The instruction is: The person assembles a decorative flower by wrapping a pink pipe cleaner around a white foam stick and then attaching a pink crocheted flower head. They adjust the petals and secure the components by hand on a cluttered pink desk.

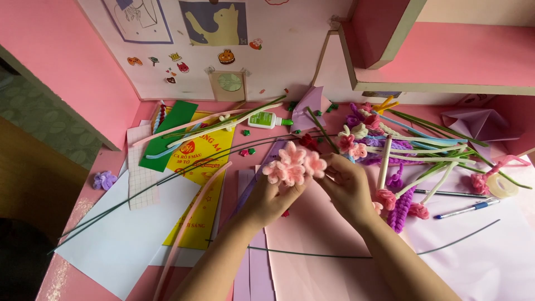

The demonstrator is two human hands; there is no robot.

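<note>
Both hands, left hand & right hand, pinch fuzzy pink pipe-cleaner flowers; white glue bottle w/ green cap behind, yellow paper pack left.

A glue bottle, tape roll and blue pen lie around.

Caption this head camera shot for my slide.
Both hands, left hand and right hand, hold pink pipe-cleaner flowers above a cluttered craft desk.

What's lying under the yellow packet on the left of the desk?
The yellow packet rests on white paper. A green sheet and a checked sheet lie beside it. Pink stems and green wires cross over it. Anything beneath stays hidden.
</note>
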